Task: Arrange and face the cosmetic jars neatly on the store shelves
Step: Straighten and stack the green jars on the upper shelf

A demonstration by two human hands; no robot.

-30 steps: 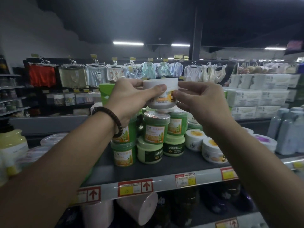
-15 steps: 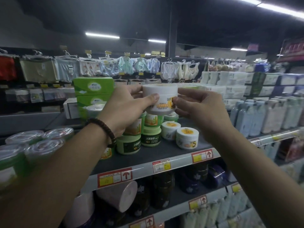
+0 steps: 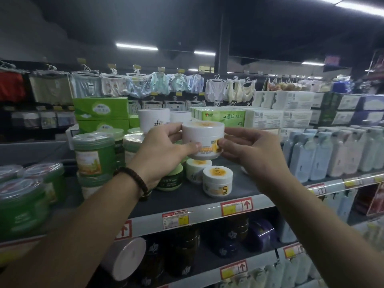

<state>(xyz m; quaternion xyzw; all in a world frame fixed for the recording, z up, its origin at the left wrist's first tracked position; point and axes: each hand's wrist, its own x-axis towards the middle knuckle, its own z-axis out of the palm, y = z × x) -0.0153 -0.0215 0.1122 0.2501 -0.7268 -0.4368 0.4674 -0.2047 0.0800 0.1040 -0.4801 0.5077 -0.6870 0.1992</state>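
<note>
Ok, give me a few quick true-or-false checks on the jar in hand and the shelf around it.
1. The left hand and right hand both pinch the white jar. True.
2. The white jar stands on the shelf. False: the fingers hold it up above the shelf, over other white jars.
3. The bracelet is on the right wrist. False: it is on the left wrist.
4. A jar marked 5 stands upright on the shelf, lower than the held one. True.
5. The green jars stand to the right of the held jar. False: they are to its left; pale bottles fill the right.
</note>
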